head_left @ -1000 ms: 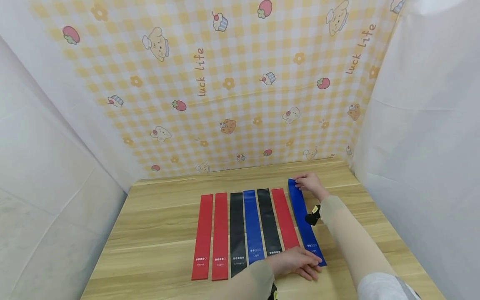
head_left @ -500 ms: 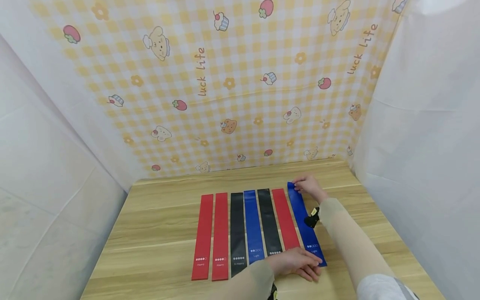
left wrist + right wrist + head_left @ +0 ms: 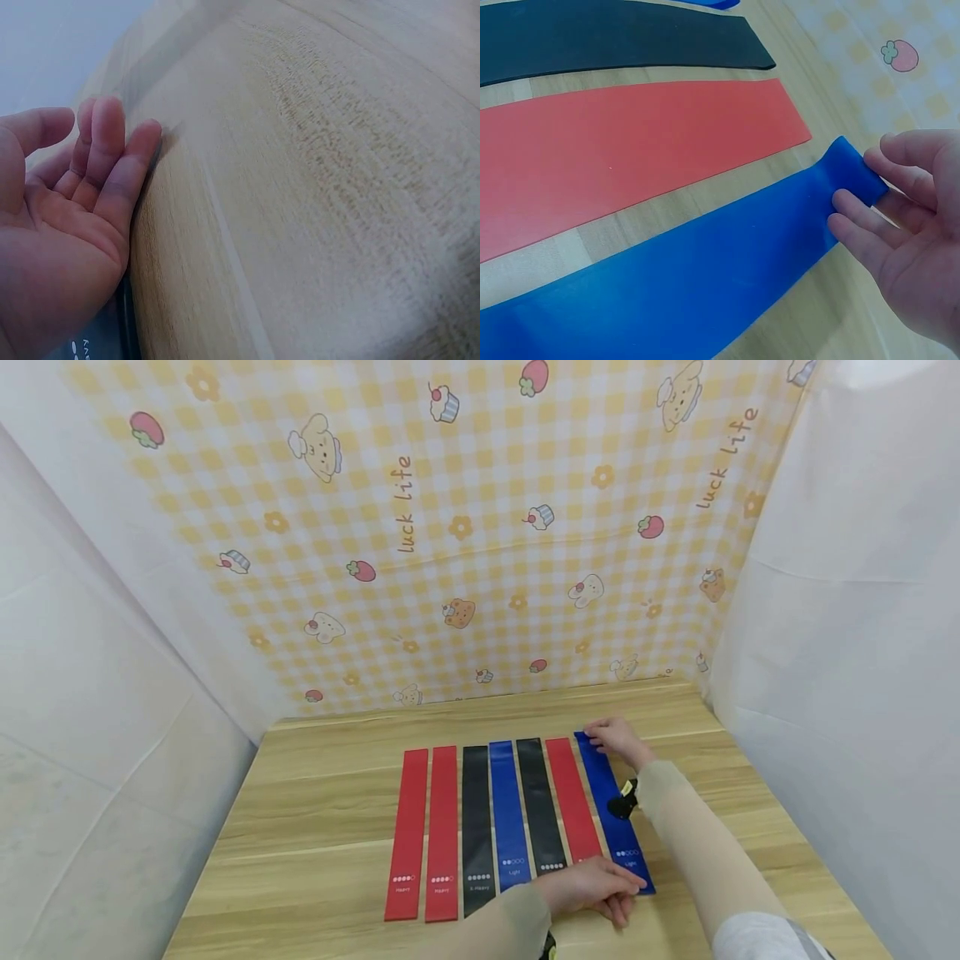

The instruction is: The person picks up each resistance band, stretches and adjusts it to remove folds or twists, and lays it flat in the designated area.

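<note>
A blue resistance band, marked Light, lies flat at the right end of a row of bands. My right hand holds its far end. The right wrist view shows that tip of the band bent up at the fingers, with two fingertips along its side. At the near end, my left hand touches the corner with an extended finger. In the left wrist view this hand has its other fingers loosely bent, the little finger side down by the wooden table. Its contact with the band is hidden there.
Left of the blue band lie a red band, a black band, another blue band, a black band and two red bands. A checked cloth hangs behind the wooden table.
My right hand has moved slightly nearer to me, lowering the blue band's far end. The left hand stays at the near corner, its lower fingers bending a little more.
</note>
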A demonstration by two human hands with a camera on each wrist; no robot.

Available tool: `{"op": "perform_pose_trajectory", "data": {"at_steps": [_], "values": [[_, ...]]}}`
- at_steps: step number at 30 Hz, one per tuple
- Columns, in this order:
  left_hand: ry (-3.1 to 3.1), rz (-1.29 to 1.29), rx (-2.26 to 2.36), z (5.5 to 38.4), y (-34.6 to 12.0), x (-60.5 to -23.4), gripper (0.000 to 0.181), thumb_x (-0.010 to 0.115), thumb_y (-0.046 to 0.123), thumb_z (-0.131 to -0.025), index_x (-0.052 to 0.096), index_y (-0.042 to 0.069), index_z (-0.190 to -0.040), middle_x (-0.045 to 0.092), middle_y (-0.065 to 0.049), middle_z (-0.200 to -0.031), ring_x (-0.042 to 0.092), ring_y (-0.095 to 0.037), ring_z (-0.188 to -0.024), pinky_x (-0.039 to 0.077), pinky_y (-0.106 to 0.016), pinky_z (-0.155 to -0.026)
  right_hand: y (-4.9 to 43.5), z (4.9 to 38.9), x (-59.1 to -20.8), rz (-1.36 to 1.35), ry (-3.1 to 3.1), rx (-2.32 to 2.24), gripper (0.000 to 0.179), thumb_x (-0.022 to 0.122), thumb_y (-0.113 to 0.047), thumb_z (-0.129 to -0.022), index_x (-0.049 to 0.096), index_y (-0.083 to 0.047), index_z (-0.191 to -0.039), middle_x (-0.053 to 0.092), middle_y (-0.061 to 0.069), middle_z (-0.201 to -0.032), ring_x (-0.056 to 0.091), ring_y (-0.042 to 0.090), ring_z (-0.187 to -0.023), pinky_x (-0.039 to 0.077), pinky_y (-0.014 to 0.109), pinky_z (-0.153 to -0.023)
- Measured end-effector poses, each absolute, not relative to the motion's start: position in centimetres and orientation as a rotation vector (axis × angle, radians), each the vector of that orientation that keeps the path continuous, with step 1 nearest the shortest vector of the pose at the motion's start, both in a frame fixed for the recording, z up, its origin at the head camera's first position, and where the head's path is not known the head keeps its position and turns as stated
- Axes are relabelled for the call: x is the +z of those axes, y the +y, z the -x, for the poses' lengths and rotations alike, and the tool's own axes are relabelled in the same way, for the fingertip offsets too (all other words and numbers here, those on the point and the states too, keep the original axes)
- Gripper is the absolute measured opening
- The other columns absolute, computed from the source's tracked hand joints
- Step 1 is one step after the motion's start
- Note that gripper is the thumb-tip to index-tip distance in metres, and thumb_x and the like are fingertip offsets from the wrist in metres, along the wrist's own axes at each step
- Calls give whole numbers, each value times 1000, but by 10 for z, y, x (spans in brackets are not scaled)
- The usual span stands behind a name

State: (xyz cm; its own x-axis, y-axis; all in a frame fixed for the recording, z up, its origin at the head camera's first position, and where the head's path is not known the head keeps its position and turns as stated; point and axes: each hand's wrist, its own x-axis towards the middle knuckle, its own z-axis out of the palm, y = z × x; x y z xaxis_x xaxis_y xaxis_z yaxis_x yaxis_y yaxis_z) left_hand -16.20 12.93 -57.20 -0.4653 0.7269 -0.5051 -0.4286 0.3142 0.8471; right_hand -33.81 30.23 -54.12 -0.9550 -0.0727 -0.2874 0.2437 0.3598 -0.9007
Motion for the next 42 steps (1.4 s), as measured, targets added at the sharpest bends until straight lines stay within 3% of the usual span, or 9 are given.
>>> {"op": "perform_pose_trajectory", "data": {"at_steps": [15,32,42], "values": [[1561,-285,1402,159,135,-576,20,58,16,-97,71,9,-110,63,-6,-69,59,-13,-56,57,-32,-65,306,335,-547,-159,2362,-1594,43,50,-20,-102,49,5,-137,44,28,-141,43,42,-129,38,50,-104],[1676,-284,1435,151,141,-567,17,60,11,-95,74,6,-103,67,-6,-70,59,-12,-56,58,-37,-67,306,341,-537,-73,2324,-1678,49,45,-24,-104,39,5,-144,38,28,-146,38,43,-132,34,53,-106],[1724,-534,1385,169,113,-545,21,58,15,-97,74,5,-106,70,-4,-77,64,-13,-63,57,-32,-65,303,332,-508,108,2470,-1577,46,47,-23,-103,46,4,-140,42,28,-143,40,43,-131,36,56,-102]]}}
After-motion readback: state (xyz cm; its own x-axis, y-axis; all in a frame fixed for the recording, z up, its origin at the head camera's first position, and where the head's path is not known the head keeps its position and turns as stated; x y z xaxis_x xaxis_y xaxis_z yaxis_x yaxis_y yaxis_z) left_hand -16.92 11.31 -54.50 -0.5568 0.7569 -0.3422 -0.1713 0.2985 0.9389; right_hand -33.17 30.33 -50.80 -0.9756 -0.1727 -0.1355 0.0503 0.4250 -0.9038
